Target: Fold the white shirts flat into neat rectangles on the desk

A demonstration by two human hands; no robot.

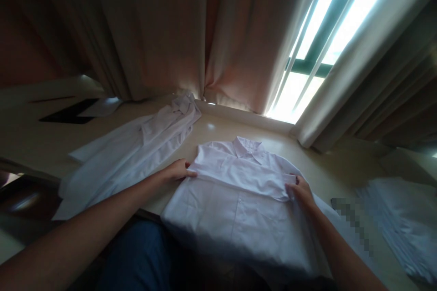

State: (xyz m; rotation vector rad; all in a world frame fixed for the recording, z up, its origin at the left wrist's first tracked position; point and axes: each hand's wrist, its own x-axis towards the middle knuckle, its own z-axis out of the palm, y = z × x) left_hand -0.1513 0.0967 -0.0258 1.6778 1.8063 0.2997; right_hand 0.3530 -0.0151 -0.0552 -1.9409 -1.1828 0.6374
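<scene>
Wht shirt (plain), blu trousers

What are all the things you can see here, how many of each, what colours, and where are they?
held shirt: one, white, middle, between the hands
loose clothing: at least one piece, white, spread out on the left
folded stack: one, too blurred to count layers, white, far right
table: one, cream, under the clothes
black flat thing: one, black, far left
pale sheet: one, whitish, over the black flat thing
thin stick: one, dark reddish, far left
curtains: several panels, greyish-beige, across the back
window: one, bright with green parts, upper right
trousers: one pair, blue, bottom
left hand: one, bare, on the held shirt's left edge
right hand: one, bare, on its right edge
</scene>
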